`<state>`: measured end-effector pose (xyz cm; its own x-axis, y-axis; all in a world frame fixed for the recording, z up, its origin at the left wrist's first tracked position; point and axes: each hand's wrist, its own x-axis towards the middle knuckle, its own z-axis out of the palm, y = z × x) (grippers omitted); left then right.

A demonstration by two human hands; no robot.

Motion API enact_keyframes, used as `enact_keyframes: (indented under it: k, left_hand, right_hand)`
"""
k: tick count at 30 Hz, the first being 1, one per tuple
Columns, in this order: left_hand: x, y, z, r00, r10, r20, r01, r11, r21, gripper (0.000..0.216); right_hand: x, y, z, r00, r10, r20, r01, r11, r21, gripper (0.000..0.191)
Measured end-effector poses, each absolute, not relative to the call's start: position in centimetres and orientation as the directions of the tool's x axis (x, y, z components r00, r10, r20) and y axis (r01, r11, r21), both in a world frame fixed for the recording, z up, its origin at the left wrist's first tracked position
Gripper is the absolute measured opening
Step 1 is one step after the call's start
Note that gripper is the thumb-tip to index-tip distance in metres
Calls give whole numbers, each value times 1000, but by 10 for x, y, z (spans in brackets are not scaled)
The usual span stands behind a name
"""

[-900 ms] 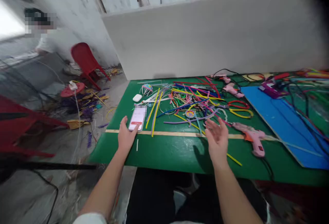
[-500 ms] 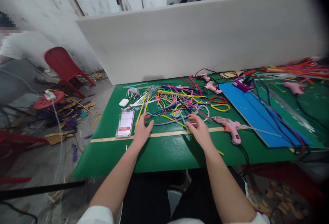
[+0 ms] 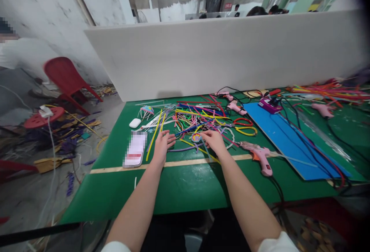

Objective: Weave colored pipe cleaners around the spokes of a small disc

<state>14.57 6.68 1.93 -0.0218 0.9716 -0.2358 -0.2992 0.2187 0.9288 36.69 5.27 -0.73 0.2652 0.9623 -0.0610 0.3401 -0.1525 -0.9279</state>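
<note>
My left hand [image 3: 164,145] is held just over the table's near side, fingers stretched and apart, with nothing in it. Its fingertips are close to a dark blue pipe cleaner [image 3: 185,129] at the edge of a tangled heap. My right hand [image 3: 214,141] has its fingers drawn together at the right edge of a small round flower-like piece [image 3: 196,138], purple and yellow with a pink middle. Whether it pinches that piece is hidden by the fingers. From beneath them runs a light blue strip [image 3: 207,151]. A lilac pipe cleaner [image 3: 182,150] lies between the hands.
A phone [image 3: 135,148] and a white earphone case [image 3: 135,123] lie left. Red-handled and yellow-handled pliers [image 3: 245,130] lie behind a pink glue gun [image 3: 261,155] at right. A blue board [image 3: 289,140] carries a purple power strip [image 3: 269,105]. A white panel [image 3: 216,59] stands behind.
My right hand has moved left to the round flower-like piece and its fingers have closed together. My left hand's fingers have straightened. The view has tilted up slightly.
</note>
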Motion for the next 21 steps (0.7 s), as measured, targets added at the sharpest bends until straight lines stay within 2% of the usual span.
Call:
enact_keyframes:
  k: [7,14,18,21]
  left_hand:
    - [138,65,20,-10,966,-257,-334,239,912,18]
    - [122,69,26,-37,973,-229,-359,201,911,20]
    - [122,65,29,46,965,-259,-368,257,893,18]
    - [130,57,30,207,928,-309,-328,364,872,24]
  right_hand:
    - [366,51,-8,260,964,55,387,-52,-920,26]
    - [365,40,10,282,949,144,324,47,-945,30]
    - [362,33,21,268,954,138,261,66,-963,30]
    - [359,29,26,252,960,121,209,68,-976,29]
